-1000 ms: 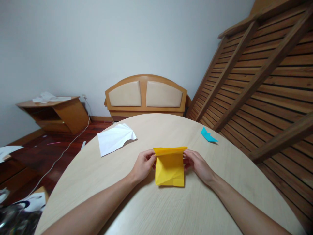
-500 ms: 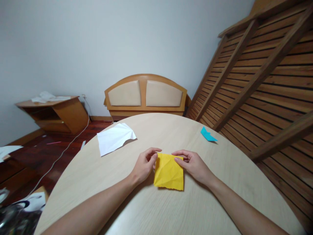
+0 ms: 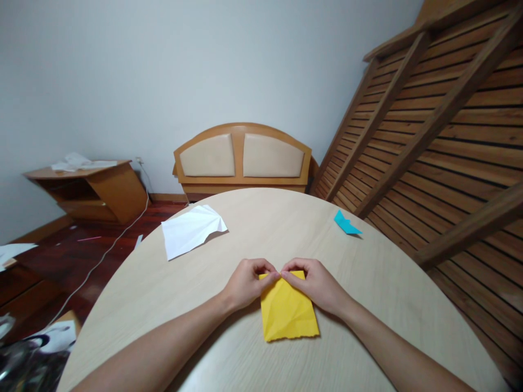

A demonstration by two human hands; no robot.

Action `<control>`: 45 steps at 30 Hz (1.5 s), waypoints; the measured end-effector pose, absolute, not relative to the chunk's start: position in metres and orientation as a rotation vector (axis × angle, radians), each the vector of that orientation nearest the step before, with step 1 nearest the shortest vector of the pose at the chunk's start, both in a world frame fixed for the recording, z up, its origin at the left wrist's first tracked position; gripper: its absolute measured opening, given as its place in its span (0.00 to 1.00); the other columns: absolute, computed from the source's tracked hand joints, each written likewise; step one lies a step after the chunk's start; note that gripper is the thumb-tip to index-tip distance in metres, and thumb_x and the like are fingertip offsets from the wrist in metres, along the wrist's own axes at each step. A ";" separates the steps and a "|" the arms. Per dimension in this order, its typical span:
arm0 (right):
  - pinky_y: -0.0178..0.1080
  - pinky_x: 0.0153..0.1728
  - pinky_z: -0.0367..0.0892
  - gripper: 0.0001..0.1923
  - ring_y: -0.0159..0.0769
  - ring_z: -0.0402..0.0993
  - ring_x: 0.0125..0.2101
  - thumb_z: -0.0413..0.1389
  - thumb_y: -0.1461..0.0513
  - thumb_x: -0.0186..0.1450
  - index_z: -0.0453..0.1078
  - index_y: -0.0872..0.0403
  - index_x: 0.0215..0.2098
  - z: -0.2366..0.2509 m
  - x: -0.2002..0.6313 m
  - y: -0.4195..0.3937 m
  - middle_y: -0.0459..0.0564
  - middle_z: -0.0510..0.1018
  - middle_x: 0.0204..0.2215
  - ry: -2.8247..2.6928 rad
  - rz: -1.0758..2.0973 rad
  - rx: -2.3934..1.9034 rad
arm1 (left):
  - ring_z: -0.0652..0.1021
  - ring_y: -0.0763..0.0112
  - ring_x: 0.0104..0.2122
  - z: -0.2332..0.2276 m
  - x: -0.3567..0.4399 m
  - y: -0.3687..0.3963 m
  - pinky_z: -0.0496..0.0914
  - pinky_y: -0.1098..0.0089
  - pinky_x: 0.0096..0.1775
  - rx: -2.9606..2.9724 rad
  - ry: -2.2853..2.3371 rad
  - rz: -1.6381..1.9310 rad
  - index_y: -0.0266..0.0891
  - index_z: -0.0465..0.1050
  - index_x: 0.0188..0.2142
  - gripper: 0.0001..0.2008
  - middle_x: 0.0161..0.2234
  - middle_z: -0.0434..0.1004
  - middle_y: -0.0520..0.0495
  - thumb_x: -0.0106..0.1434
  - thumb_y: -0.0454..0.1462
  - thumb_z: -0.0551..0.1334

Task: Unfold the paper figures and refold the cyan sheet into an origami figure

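While I watch through the head camera, I log each item by clock direction from the yellow sheet.

Yellow paper: creased, folded yellow paper sheet (image 3: 289, 311) lies flat on the round pale wooden table (image 3: 368, 305), near the edge closest to me, tilted slightly clockwise.

Left hand: my left hand (image 3: 246, 283) sits at 10 o'clock of the sheet, fingers curled in tight, thumb and fingertips pinching the sheet's far edge.

Right hand: my right hand (image 3: 314, 284) sits at 2 o'clock, curled the same way, pinching that far edge too; the two hands' fingertips meet at the middle, at 12 o'clock.

White paper: crumpled white paper sheet (image 3: 190, 231) lies at 10 o'clock, well apart, by the table's left rim.

Blue paper: small folded blue paper shape (image 3: 346, 223) lies at 1 o'clock, well apart, near the right rim.

Beyond the table: padded wooden headboard (image 3: 243, 158) stands at 12 o'clock against the wall; slatted wooden frame (image 3: 441, 125) leans at 2 o'clock; low wooden cabinet (image 3: 87, 188) sits at 10 o'clock on the floor.
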State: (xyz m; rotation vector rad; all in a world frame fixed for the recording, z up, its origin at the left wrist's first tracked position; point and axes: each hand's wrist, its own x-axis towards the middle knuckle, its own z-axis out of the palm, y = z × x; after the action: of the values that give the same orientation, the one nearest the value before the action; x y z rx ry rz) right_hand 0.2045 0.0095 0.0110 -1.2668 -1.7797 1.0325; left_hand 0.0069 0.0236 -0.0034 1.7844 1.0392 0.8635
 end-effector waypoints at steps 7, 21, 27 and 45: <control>0.41 0.37 0.73 0.18 0.43 0.80 0.36 0.64 0.50 0.59 0.80 0.56 0.37 0.007 0.214 0.018 0.53 0.84 0.35 -1.577 1.228 -1.240 | 0.75 0.69 0.29 -0.007 0.007 0.027 0.65 0.72 0.30 1.754 1.039 0.950 0.36 0.75 0.31 0.13 0.28 0.77 0.47 0.62 0.44 0.62; 0.42 0.36 0.74 0.21 0.41 0.81 0.32 0.68 0.49 0.56 0.77 0.56 0.40 0.003 0.215 0.021 0.52 0.84 0.32 -1.366 1.456 -1.116 | 0.76 0.69 0.25 -0.009 0.004 0.034 0.66 0.72 0.27 1.505 1.072 1.202 0.36 0.72 0.35 0.17 0.26 0.78 0.47 0.62 0.49 0.63; 0.32 0.16 0.56 0.22 0.30 0.66 0.17 0.65 0.47 0.58 0.77 0.55 0.40 0.000 0.224 0.029 0.44 0.76 0.21 -1.411 1.211 -1.294 | 0.69 0.74 0.17 -0.009 0.004 0.035 0.58 0.75 0.21 1.528 1.134 1.151 0.36 0.71 0.36 0.17 0.17 0.68 0.56 0.63 0.50 0.62; 0.36 0.30 0.63 0.14 0.36 0.73 0.29 0.63 0.52 0.62 0.81 0.55 0.34 0.007 0.224 0.019 0.49 0.81 0.28 -1.777 1.214 -1.229 | 0.73 0.71 0.27 -0.007 0.001 0.031 0.65 0.73 0.29 1.841 1.150 1.046 0.36 0.77 0.35 0.15 0.30 0.78 0.46 0.68 0.44 0.58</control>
State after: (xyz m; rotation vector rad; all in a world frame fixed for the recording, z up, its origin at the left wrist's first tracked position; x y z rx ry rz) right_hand 0.2242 0.0190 0.0066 -1.2295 -1.7767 1.2137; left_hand 0.0013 0.0314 -0.0067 1.8412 1.1503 1.0458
